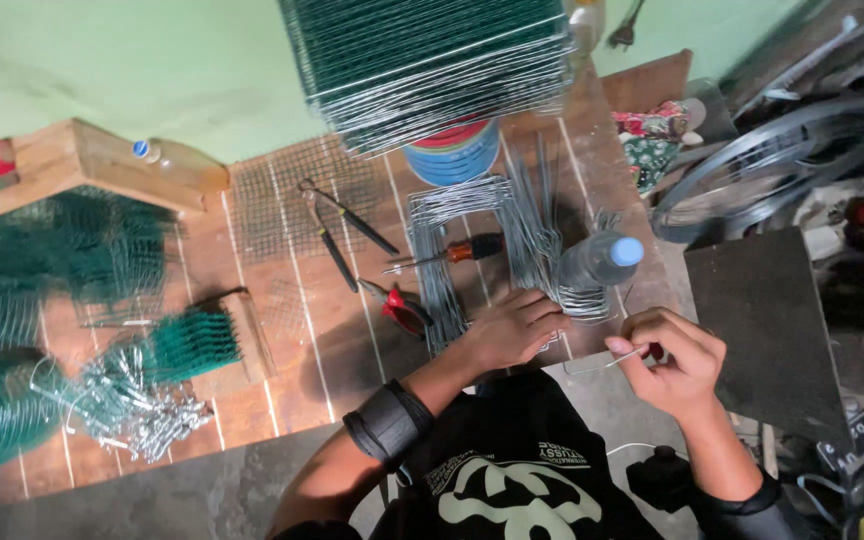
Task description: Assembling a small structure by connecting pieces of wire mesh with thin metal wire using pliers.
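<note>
**Two hands working bent wire at a wooden bench**

The left hand (514,328) is lying palm down on a bundle of bent steel wire pieces (472,235), its fingers spread loosely and pressing on the wires' near end rather than closing around them. The right hand (674,360) is hovering at the 4 o'clock side of that bundle, its thumb and forefinger pinching a single thin wire (600,362) that is curving out toward 9 o'clock, just beside the left hand's fingertips.

The bundle is resting on the slatted wooden table (292,330), running from the left hand up toward 12 o'clock. A screwdriver with an orange and black handle (457,251) is lying across it. At 9 o'clock from the left hand, red-handled pliers (399,306) are sitting on the boards, with long black-handled cutters (337,230) beyond them on a square of wire mesh (282,200). A clear plastic bottle with a blue cap (602,260) is lying on its side at 12 o'clock from the right hand, touching the wire bundle. A stack of green wire mesh panels (432,60) is sitting at the far edge over a blue tub (457,155). Far out at 9 o'clock, green wire rolls (42,270) are lying beside a heap of small metal clips (137,405).
</note>
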